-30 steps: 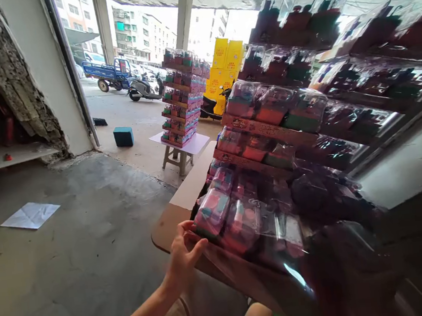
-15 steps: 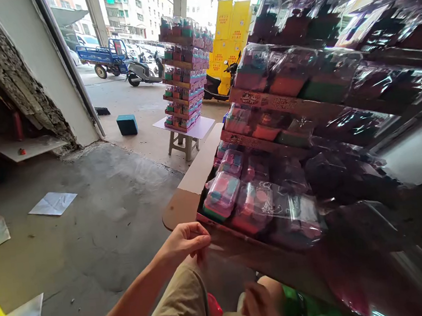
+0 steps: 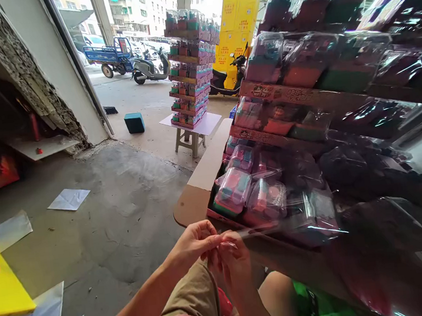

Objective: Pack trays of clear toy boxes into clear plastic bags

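Observation:
My left hand [image 3: 203,240] is closed in a pinch above my lap, its fingertips meeting those of my right hand [image 3: 235,258]. What the left fingers hold, if anything, is hidden. A thin, shiny strip of clear plastic film [image 3: 266,230] runs rightward from my right fingers, which are pinched on it. Just beyond my hands, an open display tray [image 3: 223,218] holds several pink and green toys in clear packaging, such as the near-left pack [image 3: 233,191].
More packed trays [image 3: 279,92] rise in a stack on the right of the table [image 3: 186,206]. Another stack [image 3: 189,75] stands on a stool [image 3: 193,142] outside. A yellow box [image 3: 3,280] and paper sheets [image 3: 69,199] lie on the floor to the left.
My right hand has risen from my lap to meet the left, bringing clear film with it. A printed clear sheet no longer lies over the front packs. The view has shifted slightly left.

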{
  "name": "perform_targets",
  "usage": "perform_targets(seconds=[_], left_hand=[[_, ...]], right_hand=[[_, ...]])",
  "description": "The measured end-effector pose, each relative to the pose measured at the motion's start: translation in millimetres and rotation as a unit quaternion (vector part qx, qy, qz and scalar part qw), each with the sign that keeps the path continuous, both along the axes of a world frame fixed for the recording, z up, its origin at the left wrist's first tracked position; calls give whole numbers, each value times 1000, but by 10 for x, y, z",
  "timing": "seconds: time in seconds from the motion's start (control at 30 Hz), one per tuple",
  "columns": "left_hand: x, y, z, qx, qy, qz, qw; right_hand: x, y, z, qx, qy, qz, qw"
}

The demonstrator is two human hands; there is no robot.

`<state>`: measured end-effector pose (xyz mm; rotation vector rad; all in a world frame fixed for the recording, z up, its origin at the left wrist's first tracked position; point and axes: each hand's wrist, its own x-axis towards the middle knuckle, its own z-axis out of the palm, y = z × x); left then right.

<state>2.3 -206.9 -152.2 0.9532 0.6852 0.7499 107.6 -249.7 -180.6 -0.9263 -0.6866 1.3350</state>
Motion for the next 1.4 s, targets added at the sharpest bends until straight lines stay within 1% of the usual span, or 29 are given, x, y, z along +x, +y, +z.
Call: perform_targets(seconds=[0.13, 0.27, 0.43, 0.53, 0.6, 0.67, 0.77, 0.83, 1.0, 1.17, 1.23, 1.3, 1.33, 1.4], left_hand=[[-10, -1, -18, 5, -9, -2, 1000], [-34, -2, -42, 13, -11, 9, 1000], [-40, -31, -20, -3, -16, -14, 1000], [-29, -41, -5, -9, -9, -20, 1000], [-20, -40, 4, -11, -3, -19, 1000], [-10, -37, 12, -15, 2, -22, 1000], [-2, -24, 26, -21, -3, -19, 1000], [-5, -8, 33, -20, -5, -6, 1000], [-17, 39, 48, 3, 13, 40, 999], [36, 25, 57, -4, -26, 66, 997], [54, 20, 50, -10, -31, 68, 997], [46, 33, 43, -18, -35, 82, 996], [31, 47, 42, -21, -35, 92, 995], [-16, 80, 45, -17, -23, 104, 994]], right_hand=[[-16, -52, -26, 1, 43, 45, 998], [-1, -82, -19, -9, 69, 44, 997], [12, -69, -53, -6, 79, 38, 996], [2, -48, -99, 9, 84, 57, 995], [-6, -33, -108, 24, 77, 51, 996], [-11, -23, -91, 33, 78, 46, 995], [-16, -22, -42, 40, 83, 75, 993], [-13, -27, -13, 44, 78, 87, 992], [24, -35, -3, 43, 80, 89, 992], [48, -43, -37, 8, 82, 87, 993], [90, -75, -57, -3, 96, 88, 992], [210, -170, -107, -13, 94, 82, 992], [308, -256, -152, -23, 84, 80, 993], [575, -516, -279, -54, 42, 81, 994]])
